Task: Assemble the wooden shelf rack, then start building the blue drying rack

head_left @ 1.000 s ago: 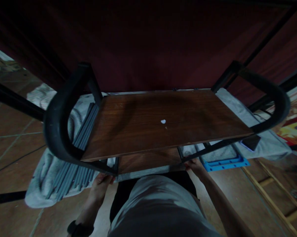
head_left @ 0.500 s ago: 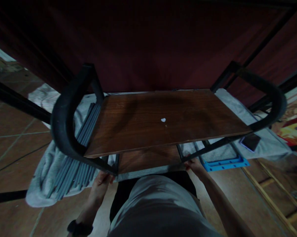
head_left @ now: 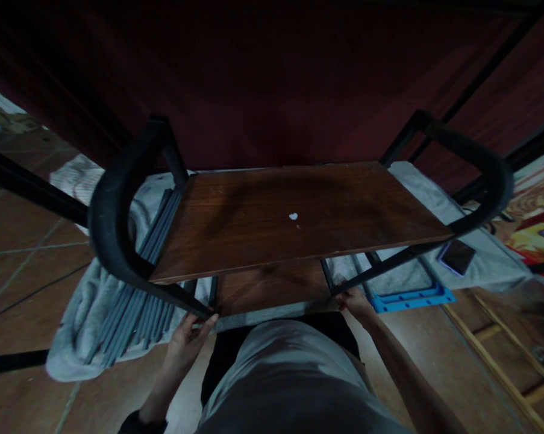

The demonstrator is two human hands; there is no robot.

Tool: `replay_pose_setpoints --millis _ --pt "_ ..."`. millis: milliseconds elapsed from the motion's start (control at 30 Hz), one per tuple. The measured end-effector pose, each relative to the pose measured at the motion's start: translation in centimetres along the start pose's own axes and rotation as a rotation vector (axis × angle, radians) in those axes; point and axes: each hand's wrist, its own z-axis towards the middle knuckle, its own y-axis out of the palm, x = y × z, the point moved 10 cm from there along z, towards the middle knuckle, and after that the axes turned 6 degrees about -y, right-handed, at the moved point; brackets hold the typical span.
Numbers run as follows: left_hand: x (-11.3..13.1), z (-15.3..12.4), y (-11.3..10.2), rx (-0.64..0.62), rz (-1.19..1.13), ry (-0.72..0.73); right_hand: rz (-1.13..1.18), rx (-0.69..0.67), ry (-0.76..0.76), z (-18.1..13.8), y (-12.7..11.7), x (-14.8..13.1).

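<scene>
In front of me stands a black metal frame [head_left: 111,235] with rounded side loops. Across it lies a brown wooden board [head_left: 249,235] bearing a small white heart-shaped mark. A second wooden board [head_left: 272,286] shows lower down, beneath its front edge. My left hand [head_left: 191,334] is closed on the frame's lower left front corner, its thumb along the top of the bar. At the lower right front corner, my right hand [head_left: 353,303] has its fingers wrapped round the frame; some fingertips are hidden behind the bar.
Left, several grey tubes [head_left: 134,325] lie on a grey cloth [head_left: 68,355]. Right, a blue plastic piece [head_left: 414,299] and a phone-like dark slab [head_left: 456,257] rest by a pale cloth-covered surface [head_left: 493,265]. A wooden ladder-like frame [head_left: 493,355] lies on the tiled floor.
My left thumb has come up onto the bar and that hand sits slightly further right. The frame and upper board appear shifted slightly left. My right hand stays at its corner.
</scene>
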Motion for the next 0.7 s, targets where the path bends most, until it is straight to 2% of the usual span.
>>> replay_pose_setpoints --millis 200,433,567,700 --pt "1.0 -0.7 -0.1 0.113 0.344 0.184 0.146 0.0 0.013 0.1 0.1 0.5" --pt "1.3 -0.9 1.2 0.113 0.405 0.187 0.287 -0.055 0.018 0.3 -0.3 0.8" --pt "2.7 -1.5 2.2 0.149 0.385 0.201 0.254 -0.083 -0.013 0.5 -1.4 1.2" --pt "3.1 -1.9 2.7 0.171 0.405 0.178 0.054 -0.071 -0.13 0.5 -2.8 0.7"
